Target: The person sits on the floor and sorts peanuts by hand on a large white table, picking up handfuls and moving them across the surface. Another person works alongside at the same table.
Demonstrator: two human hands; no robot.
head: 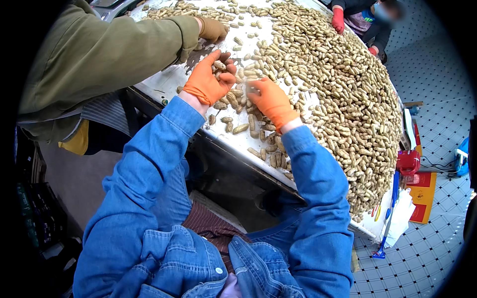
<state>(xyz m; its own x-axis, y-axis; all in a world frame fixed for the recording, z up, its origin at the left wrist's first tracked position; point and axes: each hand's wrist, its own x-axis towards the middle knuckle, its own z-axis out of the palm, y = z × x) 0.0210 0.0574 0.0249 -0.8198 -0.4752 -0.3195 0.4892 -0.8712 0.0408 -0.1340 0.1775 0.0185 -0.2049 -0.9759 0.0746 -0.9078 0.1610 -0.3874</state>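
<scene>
My left hand [211,79], in an orange glove with bare fingertips, is turned palm up and curled around several unshelled peanuts [220,65]. To its right, my right hand [274,102] wears a matching glove. Its fingers point left, bent low over loose peanuts, and motion blurs their tips; whether they pinch a peanut cannot be made out. Scattered peanuts [241,129] lie below and between both hands on the white tabletop [164,80]. A large heap of peanuts [346,93] spreads to the right of my right hand.
At left, a co-worker's olive sleeve [111,52] and brown-gloved hand [213,29] reach across the table. Another person's red-gloved hand [338,20] rests at the far edge. A red container [408,162], a blue-handled tool [388,216] and white paper [400,216] are at right.
</scene>
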